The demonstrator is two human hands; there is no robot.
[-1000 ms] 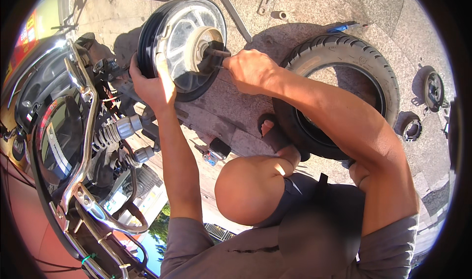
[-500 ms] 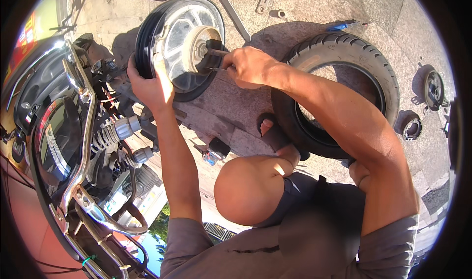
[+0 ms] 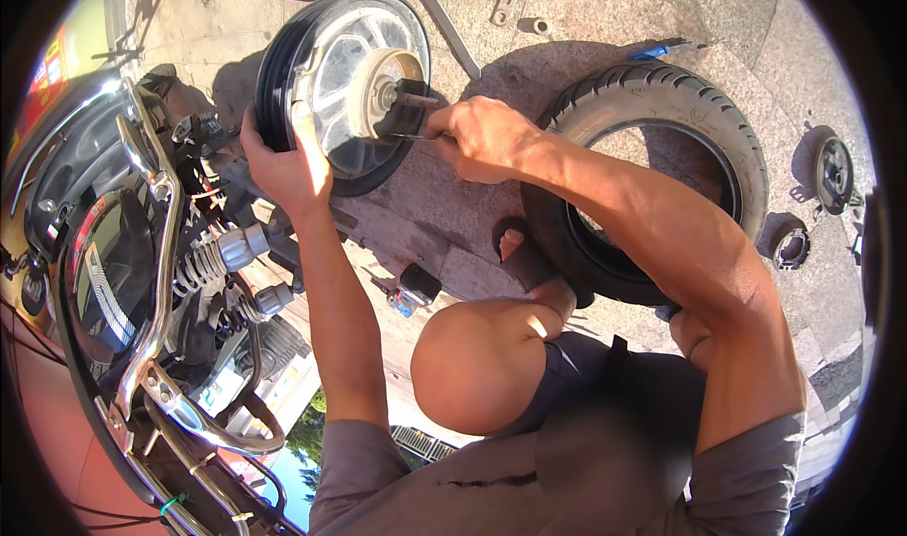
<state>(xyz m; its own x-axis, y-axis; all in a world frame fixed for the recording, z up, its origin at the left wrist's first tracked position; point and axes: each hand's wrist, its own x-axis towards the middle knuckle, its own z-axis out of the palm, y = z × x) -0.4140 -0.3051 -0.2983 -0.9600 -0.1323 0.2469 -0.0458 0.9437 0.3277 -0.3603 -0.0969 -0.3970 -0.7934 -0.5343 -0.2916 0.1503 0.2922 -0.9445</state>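
Thin tool point(image 3: 406, 137) now lower, right hand point(image 3: 482, 139) closed on it, left hand point(image 3: 288, 170) closed on wheel rim point(image 3: 275, 78), hub ring point(image 3: 363, 94) around axle point(image 3: 417, 100)

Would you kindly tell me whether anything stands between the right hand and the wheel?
No visible obstacle: between the right hand and the wheel are only the thin metal tool it holds and, above that in the picture, the wheel's own axle. The tyre lies off to the right.
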